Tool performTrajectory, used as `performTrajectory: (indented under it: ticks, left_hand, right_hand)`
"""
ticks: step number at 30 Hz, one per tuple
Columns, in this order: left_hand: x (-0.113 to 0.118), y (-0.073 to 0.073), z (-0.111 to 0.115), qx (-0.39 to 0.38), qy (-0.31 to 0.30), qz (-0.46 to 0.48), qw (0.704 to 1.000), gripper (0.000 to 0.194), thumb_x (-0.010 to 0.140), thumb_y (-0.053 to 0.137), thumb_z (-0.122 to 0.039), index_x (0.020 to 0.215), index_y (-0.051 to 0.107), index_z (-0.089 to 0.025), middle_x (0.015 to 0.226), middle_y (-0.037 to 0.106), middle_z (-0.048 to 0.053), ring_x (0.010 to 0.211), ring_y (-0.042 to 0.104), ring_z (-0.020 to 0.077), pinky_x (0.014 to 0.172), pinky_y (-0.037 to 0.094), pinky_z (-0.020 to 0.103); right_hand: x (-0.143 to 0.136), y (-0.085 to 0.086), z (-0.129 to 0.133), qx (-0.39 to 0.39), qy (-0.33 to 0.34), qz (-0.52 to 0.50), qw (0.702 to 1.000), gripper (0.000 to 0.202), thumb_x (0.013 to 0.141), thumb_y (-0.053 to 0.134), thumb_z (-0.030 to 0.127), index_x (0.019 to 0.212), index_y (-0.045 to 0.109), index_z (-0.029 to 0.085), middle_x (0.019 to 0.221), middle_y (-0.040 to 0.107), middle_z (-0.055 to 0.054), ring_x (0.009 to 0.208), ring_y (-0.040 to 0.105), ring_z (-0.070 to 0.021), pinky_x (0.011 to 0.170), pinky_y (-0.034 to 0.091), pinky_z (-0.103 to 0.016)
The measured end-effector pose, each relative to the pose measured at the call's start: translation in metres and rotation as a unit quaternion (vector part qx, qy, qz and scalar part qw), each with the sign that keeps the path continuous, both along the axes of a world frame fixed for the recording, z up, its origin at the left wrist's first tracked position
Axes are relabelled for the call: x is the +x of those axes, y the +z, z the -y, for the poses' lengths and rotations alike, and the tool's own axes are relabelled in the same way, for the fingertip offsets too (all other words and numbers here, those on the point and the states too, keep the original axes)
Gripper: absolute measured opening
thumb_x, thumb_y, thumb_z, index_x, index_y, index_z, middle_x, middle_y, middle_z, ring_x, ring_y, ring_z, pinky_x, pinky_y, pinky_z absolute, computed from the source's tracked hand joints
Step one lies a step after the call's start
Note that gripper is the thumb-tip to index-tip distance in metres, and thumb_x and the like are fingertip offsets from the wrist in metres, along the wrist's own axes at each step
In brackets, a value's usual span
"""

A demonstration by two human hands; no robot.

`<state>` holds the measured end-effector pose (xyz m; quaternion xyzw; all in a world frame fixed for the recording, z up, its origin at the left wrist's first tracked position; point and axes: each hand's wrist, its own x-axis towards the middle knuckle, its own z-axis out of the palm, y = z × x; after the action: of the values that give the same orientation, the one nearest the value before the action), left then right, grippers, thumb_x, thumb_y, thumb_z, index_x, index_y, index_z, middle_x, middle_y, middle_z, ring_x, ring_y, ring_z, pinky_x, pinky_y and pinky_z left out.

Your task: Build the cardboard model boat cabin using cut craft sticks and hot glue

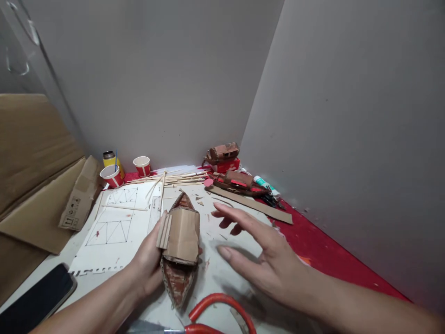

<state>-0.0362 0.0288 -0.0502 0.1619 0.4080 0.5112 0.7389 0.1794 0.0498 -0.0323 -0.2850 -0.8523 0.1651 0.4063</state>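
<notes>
A small cardboard boat [178, 281] with a reddish-brown hull and a plain tan cardboard roof [184, 232] points away from me. My left hand [149, 264] is wrapped round its left side, fingers passing underneath, with a fingertip showing at the right edge. A ribbed cardboard strip [164, 232] juts out at the roof's left edge. To the right of the boat, my right hand [259, 255] hovers over the work surface, thumb and fingers apart, holding nothing. Scissors with red handles [222, 299] lie below, near the front edge.
Behind are wooden sticks [174, 180], paper cups [142, 166], a yellow bottle [110, 159] and two painted boats [222, 152]. A drawing sheet [114, 227], a phone [38, 299] and cardboard pieces [34, 157] occupy the left. A long cardboard strip [253, 206] lies at the right.
</notes>
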Motion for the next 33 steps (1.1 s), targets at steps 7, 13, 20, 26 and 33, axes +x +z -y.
performTrajectory:
  ticks: [7,13,20,26,33]
  left_hand:
    - [0.008,0.006,0.004,-0.03,-0.039,0.017,0.999,0.043,0.096,0.049,-0.045,0.112,0.07,-0.01,0.09,0.077,0.012,0.076,0.072,0.021,0.073,0.054,0.03]
    - [0.01,-0.001,0.009,0.001,-0.076,0.069,0.995,0.044,0.093,0.054,-0.045,0.115,0.069,-0.009,0.096,0.077,0.013,0.087,0.072,0.0243,0.083,0.051,0.034]
    - [0.012,-0.005,0.016,0.062,-0.079,0.029,0.995,0.042,0.092,0.058,-0.042,0.122,0.068,-0.014,0.11,0.076,0.01,0.105,0.068,0.0253,0.094,0.046,0.034]
    - [0.011,-0.013,0.018,0.076,-0.101,0.011,0.992,0.047,0.09,0.06,-0.047,0.128,0.065,-0.018,0.122,0.072,0.01,0.114,0.064,0.0288,0.102,0.042,0.041]
    - [0.012,-0.015,0.018,0.016,-0.09,-0.034,0.995,0.048,0.086,0.065,-0.046,0.126,0.067,-0.019,0.123,0.071,0.011,0.126,0.058,0.0303,0.106,0.042,0.043]
  right_hand:
    - [-0.002,0.018,-0.014,0.139,0.077,0.045,0.986,0.035,0.094,0.055,0.014,0.127,0.06,0.022,0.127,0.061,-0.011,0.122,0.055,-0.0209,0.102,0.047,-0.04]
    - [-0.02,0.032,-0.026,0.122,0.169,0.083,0.974,0.022,0.095,0.059,0.022,0.114,0.069,0.025,0.105,0.067,-0.007,0.104,0.059,-0.02,0.093,0.05,-0.039]
    - [-0.03,0.045,-0.053,-0.064,0.237,0.136,0.96,0.015,0.091,0.067,0.029,0.105,0.074,0.027,0.115,0.065,-0.005,0.112,0.057,-0.0189,0.102,0.043,-0.039]
    - [-0.03,0.05,-0.056,-0.209,0.262,0.139,0.932,0.012,0.083,0.076,0.024,0.094,0.074,0.021,0.117,0.062,-0.005,0.116,0.056,-0.019,0.102,0.042,-0.038]
    - [-0.021,0.031,-0.044,-0.217,0.273,0.047,0.936,0.005,0.078,0.078,0.017,0.081,0.073,0.017,0.106,0.068,-0.006,0.11,0.06,-0.0178,0.102,0.042,-0.037]
